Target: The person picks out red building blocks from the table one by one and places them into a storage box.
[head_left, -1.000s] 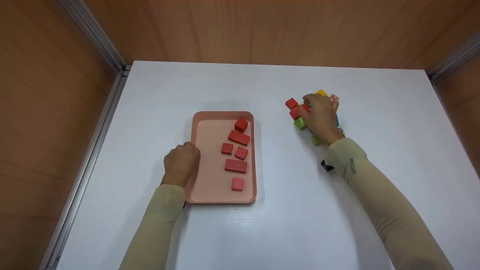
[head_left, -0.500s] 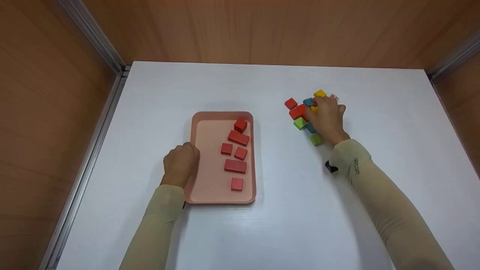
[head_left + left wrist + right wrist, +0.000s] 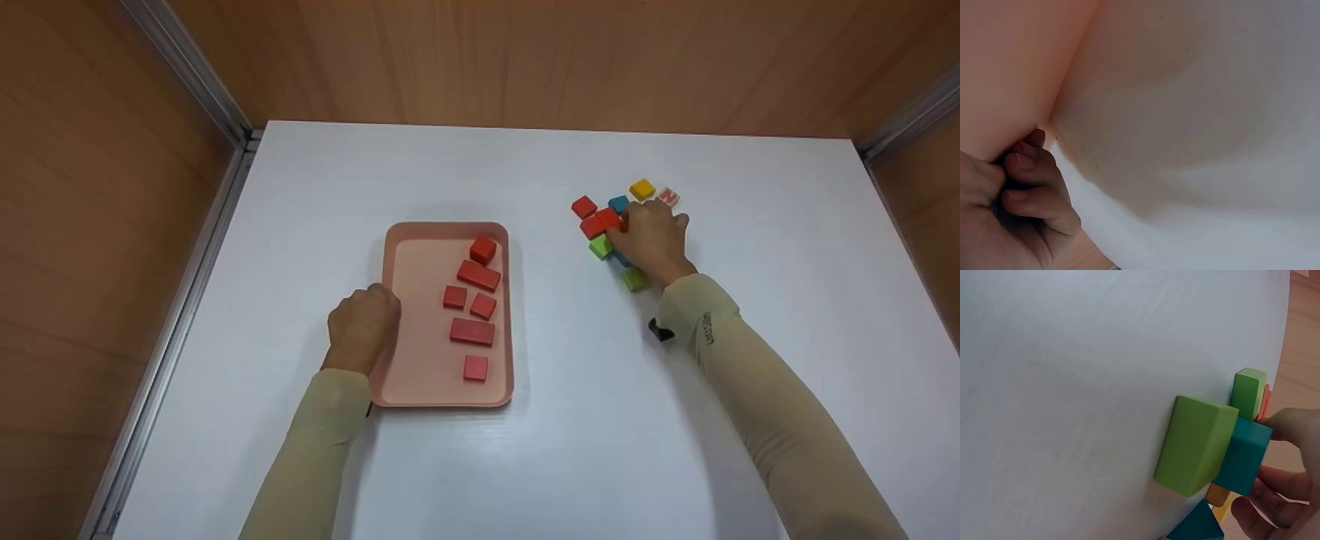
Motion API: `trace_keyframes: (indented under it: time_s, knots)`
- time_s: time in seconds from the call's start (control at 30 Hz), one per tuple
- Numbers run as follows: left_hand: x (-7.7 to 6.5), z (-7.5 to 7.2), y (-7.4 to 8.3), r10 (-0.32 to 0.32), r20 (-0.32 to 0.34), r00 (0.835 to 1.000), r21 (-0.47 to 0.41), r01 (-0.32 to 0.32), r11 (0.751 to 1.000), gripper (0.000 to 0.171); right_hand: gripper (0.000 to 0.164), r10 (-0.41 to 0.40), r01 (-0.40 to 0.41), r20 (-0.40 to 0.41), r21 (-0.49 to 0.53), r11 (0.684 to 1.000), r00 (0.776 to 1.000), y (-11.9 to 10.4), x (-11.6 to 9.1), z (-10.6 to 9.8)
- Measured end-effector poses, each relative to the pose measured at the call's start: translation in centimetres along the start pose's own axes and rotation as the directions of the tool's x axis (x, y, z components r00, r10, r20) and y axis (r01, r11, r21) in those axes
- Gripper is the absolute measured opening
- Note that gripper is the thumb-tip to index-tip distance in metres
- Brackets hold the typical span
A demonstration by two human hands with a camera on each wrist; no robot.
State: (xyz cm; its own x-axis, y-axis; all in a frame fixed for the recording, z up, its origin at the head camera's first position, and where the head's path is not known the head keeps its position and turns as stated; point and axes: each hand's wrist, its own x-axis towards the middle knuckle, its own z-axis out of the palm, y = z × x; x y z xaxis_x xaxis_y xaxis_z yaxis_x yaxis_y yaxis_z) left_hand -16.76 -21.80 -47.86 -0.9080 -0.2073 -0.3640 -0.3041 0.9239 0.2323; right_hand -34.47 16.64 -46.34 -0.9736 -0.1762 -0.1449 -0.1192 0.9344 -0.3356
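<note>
A pink tray (image 3: 448, 226) holds several red blocks (image 3: 478, 275). My left hand (image 3: 364, 324) stays at its left rim, fingers (image 3: 1027, 169) curled against the tray wall (image 3: 1005, 67). My right hand (image 3: 628, 221) lies over a cluster of coloured blocks, its thumb and fingertips pinching a red block (image 3: 604, 221). Around it sit a red cube (image 3: 583, 206), a blue block (image 3: 618, 203), a yellow block (image 3: 641, 189), a pink lettered block (image 3: 667, 197) and two green blocks (image 3: 599, 247) (image 3: 634, 280). The right wrist view shows a green block (image 3: 1193, 444) against a teal block (image 3: 1244, 461), beside curled fingers (image 3: 1280, 492).
The white table (image 3: 600, 420) is walled by wooden panels at the back and both sides. The tray stands left of centre, the block cluster at the back right. Bare tabletop lies between them and along the front.
My right hand slid right off the far blocks, then its fingertips came back left onto the red block; the yellow and pink blocks now show. The left hand and tray have not moved.
</note>
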Motion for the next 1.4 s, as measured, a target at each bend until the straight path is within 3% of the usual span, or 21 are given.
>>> trace_keyframes:
  time_s: [0.33,0.5,0.73,0.9,1.13,1.4]
  knots:
    - [-0.4,0.2,0.3,0.053,-0.018,0.998,0.067,-0.052,0.996,0.019,0.037,0.016,-0.011,0.04,-0.113,0.994,0.999,-0.3,0.3,0.2]
    - [-0.3,0.3,0.5,0.015,-0.038,0.999,-0.012,-0.015,1.0,0.028,0.038,0.046,-0.041,0.054,-0.081,0.996,0.998,-0.1,0.1,0.2]
    - [-0.3,0.1,0.5,0.018,-0.038,0.999,0.002,-0.018,1.0,0.028,0.041,0.04,-0.039,0.022,-0.056,0.998,0.999,-0.6,0.1,-0.8]
    - [-0.1,0.0,0.4,-0.001,-0.038,0.999,-0.037,0.0,0.999,0.032,0.038,-0.029,0.027,-0.032,-0.058,0.998,0.999,-2.0,-0.3,-1.1]
    - [0.0,0.0,0.3,0.019,-0.023,1.0,0.015,-0.019,1.0,0.025,0.052,-0.114,0.113,-0.044,-0.026,0.993,0.992,-5.2,-1.1,-1.4]
    - [-0.2,-0.1,0.5,0.029,-0.031,0.999,0.021,-0.029,0.999,0.028,0.047,-0.265,0.261,-0.074,-0.058,0.964,0.961,-9.4,-2.7,-1.1]
